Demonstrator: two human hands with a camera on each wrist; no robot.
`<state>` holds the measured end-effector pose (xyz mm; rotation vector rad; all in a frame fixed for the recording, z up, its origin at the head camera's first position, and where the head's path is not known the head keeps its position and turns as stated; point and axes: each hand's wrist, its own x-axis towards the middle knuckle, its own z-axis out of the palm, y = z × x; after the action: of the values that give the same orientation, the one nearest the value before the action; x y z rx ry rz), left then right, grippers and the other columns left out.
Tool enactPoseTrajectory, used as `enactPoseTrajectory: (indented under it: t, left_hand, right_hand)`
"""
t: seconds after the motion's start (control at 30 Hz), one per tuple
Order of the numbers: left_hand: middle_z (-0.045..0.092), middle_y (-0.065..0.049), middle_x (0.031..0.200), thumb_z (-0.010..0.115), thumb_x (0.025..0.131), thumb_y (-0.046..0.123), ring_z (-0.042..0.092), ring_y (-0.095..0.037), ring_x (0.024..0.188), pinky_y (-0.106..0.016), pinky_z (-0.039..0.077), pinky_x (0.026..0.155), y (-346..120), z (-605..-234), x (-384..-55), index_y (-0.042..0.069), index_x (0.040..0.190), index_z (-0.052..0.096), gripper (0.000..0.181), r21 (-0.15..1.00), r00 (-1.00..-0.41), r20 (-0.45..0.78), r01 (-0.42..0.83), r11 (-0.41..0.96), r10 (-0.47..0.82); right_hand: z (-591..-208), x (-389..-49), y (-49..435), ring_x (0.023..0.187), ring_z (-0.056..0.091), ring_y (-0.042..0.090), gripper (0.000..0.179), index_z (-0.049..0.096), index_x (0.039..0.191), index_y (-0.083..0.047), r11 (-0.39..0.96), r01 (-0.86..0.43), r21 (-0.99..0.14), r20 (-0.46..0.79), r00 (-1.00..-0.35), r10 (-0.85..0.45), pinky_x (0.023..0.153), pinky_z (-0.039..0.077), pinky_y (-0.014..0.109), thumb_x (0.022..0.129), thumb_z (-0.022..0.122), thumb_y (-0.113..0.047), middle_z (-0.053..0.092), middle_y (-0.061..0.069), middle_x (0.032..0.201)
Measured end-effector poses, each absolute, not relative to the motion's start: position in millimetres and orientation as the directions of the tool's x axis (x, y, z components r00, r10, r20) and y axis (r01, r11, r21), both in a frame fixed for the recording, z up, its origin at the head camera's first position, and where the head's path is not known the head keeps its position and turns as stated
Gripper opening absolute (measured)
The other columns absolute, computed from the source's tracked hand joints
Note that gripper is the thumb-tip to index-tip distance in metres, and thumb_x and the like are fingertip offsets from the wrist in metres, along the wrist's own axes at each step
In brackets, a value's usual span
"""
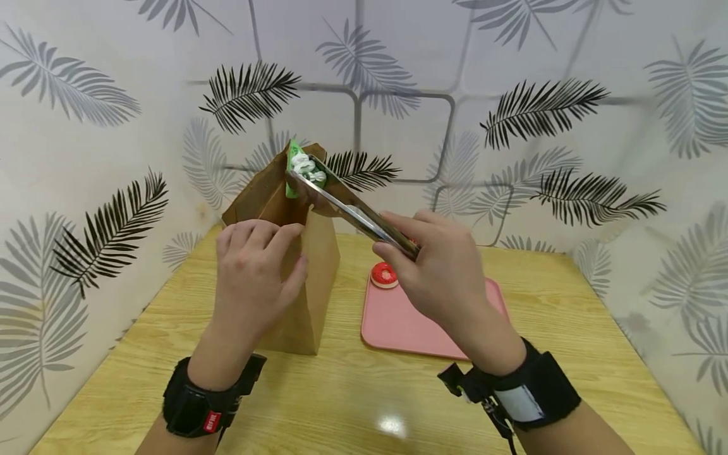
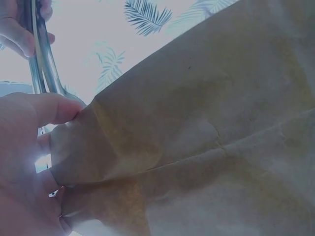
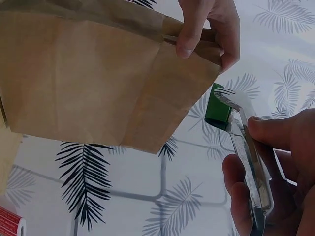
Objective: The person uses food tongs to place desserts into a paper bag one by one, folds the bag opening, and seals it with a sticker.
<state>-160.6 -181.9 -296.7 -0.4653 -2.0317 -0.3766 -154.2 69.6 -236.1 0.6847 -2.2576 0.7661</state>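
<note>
My left hand (image 1: 250, 272) grips the near rim of an upright brown paper bag (image 1: 322, 272), thumb on one side of the paper and fingers on the other. The bag's mouth gapes towards the top. In my right hand (image 1: 446, 265) are metal tongs (image 1: 364, 220), squeezed together. Their tips clasp a green cake slice (image 1: 292, 151) with white cream-like swirls, which looks like a toy. From the head view, the slice overlaps the bag's upper opening. The right wrist view has the green slice (image 3: 216, 105) close beside the bag's rim.
A pink tray (image 1: 398, 328) lies on the wooden table (image 1: 352, 404), right of the bag and partly behind my right forearm. On its far left corner sits a red ring doughnut (image 1: 384, 275). Leaf-patterned wall covering (image 1: 398, 50) rises behind the table.
</note>
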Motion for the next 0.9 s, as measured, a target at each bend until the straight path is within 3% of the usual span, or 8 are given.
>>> enactPoseTrajectory:
  t: [0.37, 0.7, 0.9]
  left_hand:
    - [0.066, -0.014, 0.099, 0.073, 0.090, 0.017, 0.057, -0.039, 0.107, -0.057, 0.038, 0.099, -179, -295, -160, 0.010, 0.116, 0.071, 0.027, 0.079, -0.461, 0.870, 0.478, 0.875, 0.173]
    - [0.066, -0.014, 0.098, 0.074, 0.089, 0.018, 0.057, -0.040, 0.106, -0.057, 0.038, 0.099, -181, -296, -161, 0.009, 0.115, 0.072, 0.028, 0.066, -0.452, 0.874, 0.475, 0.878, 0.179]
    - [0.066, -0.014, 0.099, 0.072, 0.090, 0.020, 0.057, -0.040, 0.106, -0.057, 0.038, 0.099, -185, -295, -162, 0.010, 0.115, 0.071, 0.027, 0.073, -0.455, 0.875, 0.465, 0.882, 0.167]
  right_hand:
    - [-236, -158, 60, 0.055, 0.034, 0.016, 0.043, 0.076, 0.128, -0.016, 0.734, -0.599, -0.320, 0.662, -0.695, -0.279, 0.057, 0.028, 0.033, 0.087, 0.084, -0.028, 0.053, 0.001, 0.069]
    - [-224, -161, 48, 0.059, 0.044, 0.017, 0.049, 0.072, 0.134, -0.020, 0.765, -0.570, -0.300, 0.609, -0.732, -0.307, 0.051, 0.034, 0.032, 0.089, 0.083, -0.037, 0.064, 0.001, 0.085]
    - [-223, -162, 49, 0.059, 0.051, 0.015, 0.053, 0.072, 0.135, -0.018, 0.742, -0.589, -0.319, 0.648, -0.707, -0.283, 0.055, 0.039, 0.033, 0.087, 0.085, -0.036, 0.067, 0.005, 0.092]
